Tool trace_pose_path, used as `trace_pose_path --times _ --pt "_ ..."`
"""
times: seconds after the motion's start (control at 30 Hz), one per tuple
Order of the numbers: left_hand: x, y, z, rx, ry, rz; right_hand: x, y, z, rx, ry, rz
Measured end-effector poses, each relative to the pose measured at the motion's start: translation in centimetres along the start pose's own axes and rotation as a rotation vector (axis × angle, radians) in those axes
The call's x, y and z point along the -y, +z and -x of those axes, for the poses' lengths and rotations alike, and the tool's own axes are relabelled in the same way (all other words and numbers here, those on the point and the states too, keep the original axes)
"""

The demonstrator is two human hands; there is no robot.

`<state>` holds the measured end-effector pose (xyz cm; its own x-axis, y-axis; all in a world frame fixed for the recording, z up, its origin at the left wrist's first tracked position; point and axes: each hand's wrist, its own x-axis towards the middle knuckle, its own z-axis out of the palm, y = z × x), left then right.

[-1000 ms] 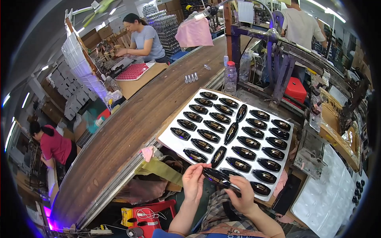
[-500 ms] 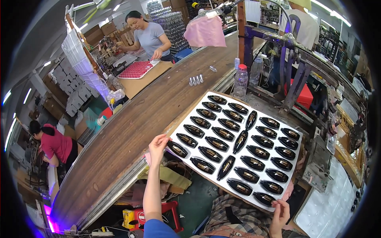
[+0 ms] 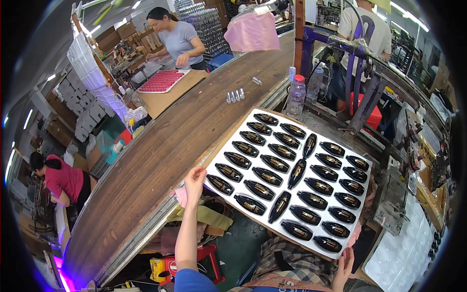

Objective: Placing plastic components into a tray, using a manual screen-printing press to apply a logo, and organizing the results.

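Note:
A white tray (image 3: 311,228) lies slantwise before me on a brown cardboard sheet (image 3: 216,155). Rows of glossy black spindle-shaped pieces (image 3: 297,173) with gold print fill it; a few in the middle column are turned more upright. My left hand (image 3: 195,181) is at the left corner, thumb and fingertips pinched at the cardboard's edge. Beside the near right corner is my right hand (image 3: 344,265), fingers partly stretched and apart, holding no black piece. Whether its fingertips touch the edge is hard to see.
A long brown wooden bench (image 3: 160,160) curves past on the left, carrying several small clear vials (image 3: 235,96). Beyond the tray stand a plastic bottle with a red lid (image 3: 296,92) and a purple metal frame (image 3: 357,63). Co-workers work further off, one beside a red-filled tray (image 3: 163,81).
My right hand has drawn slightly outward from the corner piece. My left fingertips have shifted a little left. The view has shifted slightly, and the far co-worker's hands have moved.

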<state>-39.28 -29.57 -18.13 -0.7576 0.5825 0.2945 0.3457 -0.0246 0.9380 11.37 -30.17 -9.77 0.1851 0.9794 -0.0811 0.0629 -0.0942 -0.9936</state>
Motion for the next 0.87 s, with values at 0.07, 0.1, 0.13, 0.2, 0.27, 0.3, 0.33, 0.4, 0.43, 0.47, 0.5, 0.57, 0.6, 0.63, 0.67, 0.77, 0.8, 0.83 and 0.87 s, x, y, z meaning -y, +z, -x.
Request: trace_pose_path --times 0.07,0.1,0.13,0.2,0.27,0.3,0.33,0.4,0.43,0.47,0.5,0.57,0.6,0.63,0.67,0.77,0.8,0.83,0.87 --pt "0.5 -1.1 -0.2 -0.060 -0.087 -0.067 -3.7 -1.5 -1.6 -0.052 0.014 0.030" --pt "0.2 -1.6 -0.4 0.042 -0.251 -0.126 -3.3 -1.6 -2.1 0.025 0.137 -0.023" --pt "-0.4 -1.8 -0.4 0.044 -0.247 -0.120 -2.9 -1.5 -2.5 0.104 0.258 -0.077" --pt "-1.5 -1.7 -0.5 0.198 -0.411 0.161 -2.2 -1.5 -2.9 0.126 0.293 -0.106" --pt "-1.6 -1.4 -0.9 0.253 -0.490 0.166 -2.3 -2.0 -3.7 0.194 0.385 -0.115" --pt "-1.4 -1.3 -0.9 0.235 -0.500 0.198 -2.0 -1.6 -3.7 0.170 0.393 -0.109" --pt "-1.3 -1.1 -1.0 0.217 -0.511 0.232 -2.6 -2.1 -4.0 0.167 0.382 -0.112" --pt "-1.5 -1.1 -1.3 0.212 -0.506 0.230 -4.1 -3.3 -4.6 0.205 0.390 -0.018" --pt "-1.1 -1.5 -1.3 0.225 -0.513 0.242 -4.2 -3.2 -4.5 0.203 0.378 -0.022" --pt "-0.8 -1.8 -1.3 0.237 -0.519 0.254 -3.6 -2.9 -4.2 0.199 0.402 -0.052" --pt "-0.7 -2.1 -1.3 0.270 -0.533 0.292 -3.0 -2.5 -3.8 0.195 0.426 -0.082" --pt "-0.4 -2.6 -1.3 0.272 -0.520 0.309 -1.0 -2.0 -3.2 0.187 0.392 0.040" --pt "-0.4 -2.7 -1.4 0.272 -0.518 0.317 -0.5 -1.5 -3.0 0.179 0.370 0.166" --pt "-0.4 -2.9 -1.6 0.263 -0.499 0.342 -0.7 -0.4 -2.7 0.145 0.254 0.175" --pt "-1.0 -3.2 -1.8 0.267 -0.492 0.346 -0.3 -0.1 -2.6 0.141 0.248 0.171" --pt "-1.1 -5.6 -2.7 0.203 -0.458 0.319 -1.4 0.5 -2.4 0.304 0.124 0.309" --pt "-0.7 -7.0 -3.1 0.189 -0.447 0.285 -4.1 0.5 -3.3 0.444 0.219 0.047" --pt "-0.5 -8.4 -3.3 0.168 -0.441 0.283 -4.0 1.5 -3.3 0.453 0.277 -0.019" --pt "-0.5 -9.8 -3.5 0.146 -0.434 0.281 -3.2 3.3 -3.3 0.461 0.334 -0.086"
